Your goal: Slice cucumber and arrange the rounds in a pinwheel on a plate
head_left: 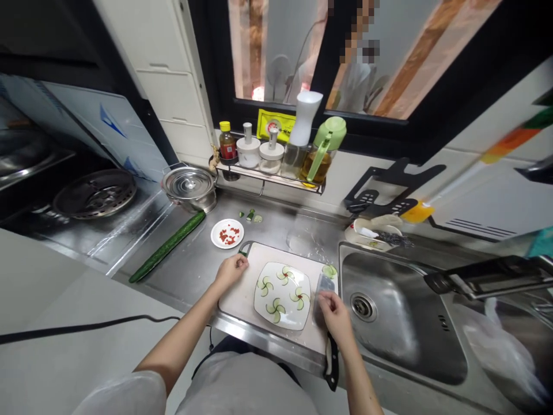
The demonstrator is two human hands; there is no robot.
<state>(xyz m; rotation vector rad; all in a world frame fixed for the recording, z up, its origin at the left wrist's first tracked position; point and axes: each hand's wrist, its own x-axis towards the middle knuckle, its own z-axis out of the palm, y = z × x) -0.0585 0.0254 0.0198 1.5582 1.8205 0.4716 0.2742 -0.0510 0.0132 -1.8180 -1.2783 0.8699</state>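
Observation:
A white square plate point(282, 318) lies on the pale cutting board point(247, 297), bearing several pinwheels of thin cucumber slices, some with red bits at the centre. At the board's upper left is my left hand point(232, 270), its fingers curled together beside a small dark green piece point(243, 253); whether it grips anything is hidden. My right hand point(336, 311) is closed in a pinch above the knife blade point(326, 283), right of the plate. What those fingertips hold is too small to make out. The knife's black handle point(332, 363) points toward me. Cucumber slices point(329, 271) lie at the board's upper right corner.
Left of the board are a small white dish point(227, 245) of chopped red bits and a whole cucumber point(168, 246). Cucumber ends point(250, 215) lie behind. A lidded steel pot point(190, 187) stands back left, a sink point(397, 334) right, a condiment rack point(272, 177) behind.

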